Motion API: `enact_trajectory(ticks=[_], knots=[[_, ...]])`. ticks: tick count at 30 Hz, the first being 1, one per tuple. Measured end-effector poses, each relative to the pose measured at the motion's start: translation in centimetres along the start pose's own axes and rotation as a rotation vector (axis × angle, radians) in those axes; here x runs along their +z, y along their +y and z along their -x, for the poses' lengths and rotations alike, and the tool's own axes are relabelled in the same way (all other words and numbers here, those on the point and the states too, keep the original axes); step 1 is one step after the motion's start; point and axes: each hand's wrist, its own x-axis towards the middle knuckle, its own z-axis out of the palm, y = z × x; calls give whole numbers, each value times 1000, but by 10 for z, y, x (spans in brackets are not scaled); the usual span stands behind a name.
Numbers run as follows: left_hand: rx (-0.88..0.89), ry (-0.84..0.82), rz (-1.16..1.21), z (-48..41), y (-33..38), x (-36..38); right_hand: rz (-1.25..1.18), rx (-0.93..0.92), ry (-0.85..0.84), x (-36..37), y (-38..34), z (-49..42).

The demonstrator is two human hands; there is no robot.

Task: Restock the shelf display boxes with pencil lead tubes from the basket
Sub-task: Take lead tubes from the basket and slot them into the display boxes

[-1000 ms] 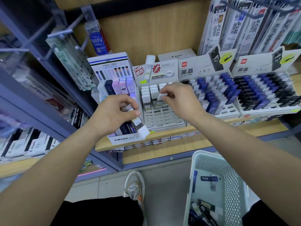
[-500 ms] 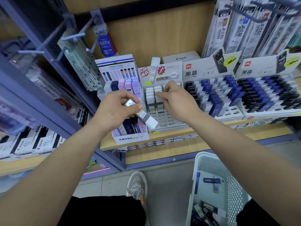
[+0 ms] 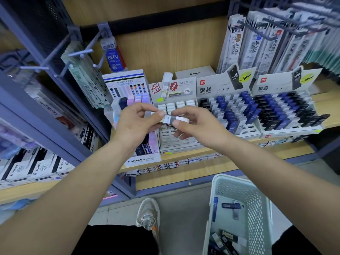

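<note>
Pencil lead tube, dark with a white cap and pale label (image 3: pixel 173 120), sits mid-frame, pinched at one end by the left grip (image 3: pixel 137 126) and at the other by the right grip (image 3: pixel 199 126), just in front of the white slotted display box (image 3: pixel 176 144). Its back rows are filled. The front slots look empty, and loose tubes (image 3: pixel 230 205) lie in the white perforated plastic basket (image 3: pixel 254 199) at lower right, so plenty seems left. Neighbouring display boxes (image 3: pixel 211 89) crowd both sides; approach from above looks free.
</note>
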Motion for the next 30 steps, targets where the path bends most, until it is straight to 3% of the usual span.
enact_trajectory(ticks=[4, 8, 10, 21, 25, 30], knots=[[-12, -119, -78, 3, 1, 12, -60, -15, 141, -19, -1, 3], [-56, -368, -206, 8, 5, 19, -88, -2, 153, -27, 3, 6], [-75, -411, -196, 11, 5, 24, -82, -6, 167, -27, 4, 6], [-89, -290, -235, 5, -2, 11, -100, -38, 370, -37, 6, -2], [-67, -222, -336, 1, -4, -3, 125, -119, 480, -46, 14, -13], [-107, -215, -351, 0, -6, -9, 453, -193, 419, -36, 30, -28]])
